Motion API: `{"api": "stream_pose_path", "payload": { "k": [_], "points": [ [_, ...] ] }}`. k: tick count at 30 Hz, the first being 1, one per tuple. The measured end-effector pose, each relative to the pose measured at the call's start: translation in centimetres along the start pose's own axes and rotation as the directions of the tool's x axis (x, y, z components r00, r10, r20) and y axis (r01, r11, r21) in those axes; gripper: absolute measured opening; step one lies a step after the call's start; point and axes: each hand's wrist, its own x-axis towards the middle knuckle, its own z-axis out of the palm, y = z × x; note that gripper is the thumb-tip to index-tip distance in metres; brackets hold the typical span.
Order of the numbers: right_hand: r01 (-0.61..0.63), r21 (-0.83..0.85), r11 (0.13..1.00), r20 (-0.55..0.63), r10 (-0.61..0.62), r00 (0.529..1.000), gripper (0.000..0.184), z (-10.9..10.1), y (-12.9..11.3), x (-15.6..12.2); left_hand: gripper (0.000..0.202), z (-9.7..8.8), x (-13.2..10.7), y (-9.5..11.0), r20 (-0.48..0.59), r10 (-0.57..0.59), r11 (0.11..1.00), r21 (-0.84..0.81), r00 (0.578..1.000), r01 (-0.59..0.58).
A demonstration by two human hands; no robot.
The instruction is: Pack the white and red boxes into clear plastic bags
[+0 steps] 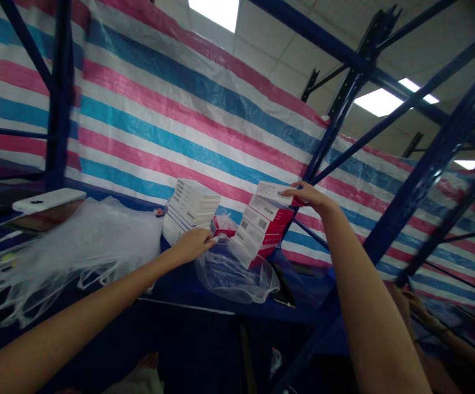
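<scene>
My left hand is closed, its fingertips pinching the white edge of a sheer drawstring bag that lies spread on the blue shelf. Just behind that hand rises a stack of white boxes. My right hand grips the top box of a leaning stack of red-and-white boxes, thumb and fingers around its right end. The foot of this stack meets the sheer bag; whether it is inside cannot be told. Between the stacks sits a small red box with clear plastic on it.
A heap of sheer white bags with loose strings covers the left of the shelf. Beyond it lie a white power bank and cables. A dark phone rests near the front edge. Blue rack posts slant at right, near another person's hand.
</scene>
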Motion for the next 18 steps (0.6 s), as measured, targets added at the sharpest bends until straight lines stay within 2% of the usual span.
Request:
{"api": "stream_pose_path", "payload": {
  "k": [1,3,6,10,12,15,18],
  "points": [
    [0.023,0.077,0.997,0.008,-0.024,1.0,0.054,-0.1,-0.2,-1.2,0.037,-0.1,0.2,-0.1,0.021,-0.02,0.998,-0.065,1.0,0.021],
    [0.043,0.263,0.964,0.105,-0.073,0.992,0.051,-0.2,-0.2,-4.0,0.043,-0.1,0.6,-0.5,0.053,-0.01,0.984,-0.179,0.999,0.019],
    [0.01,0.469,0.883,0.283,-0.161,0.945,0.05,0.9,0.4,-8.3,0.045,0.0,1.0,-1.1,0.091,0.045,0.952,-0.304,0.995,-0.015],
    [-0.046,0.477,0.877,0.478,-0.216,0.851,0.044,5.1,1.9,-12.8,0.044,0.4,1.0,-1.8,0.162,0.044,0.91,-0.414,0.986,0.028],
    [-0.063,0.438,0.897,0.516,-0.193,0.834,0.043,7.9,2.8,-13.9,0.043,0.6,0.9,-2.3,0.169,0.063,0.906,-0.423,0.984,0.015],
    [-0.12,0.389,0.913,0.51,-0.105,0.853,0.049,12.0,4.7,-14.2,0.041,1.1,1.0,-2.9,0.185,0.117,0.889,-0.458,0.976,-0.019],
    [-0.088,0.336,0.938,0.329,-0.029,0.944,0.054,15.4,6.7,-13.5,0.038,1.6,1.2,-3.0,0.186,0.137,0.841,-0.54,0.973,-0.016]
  ]
}}
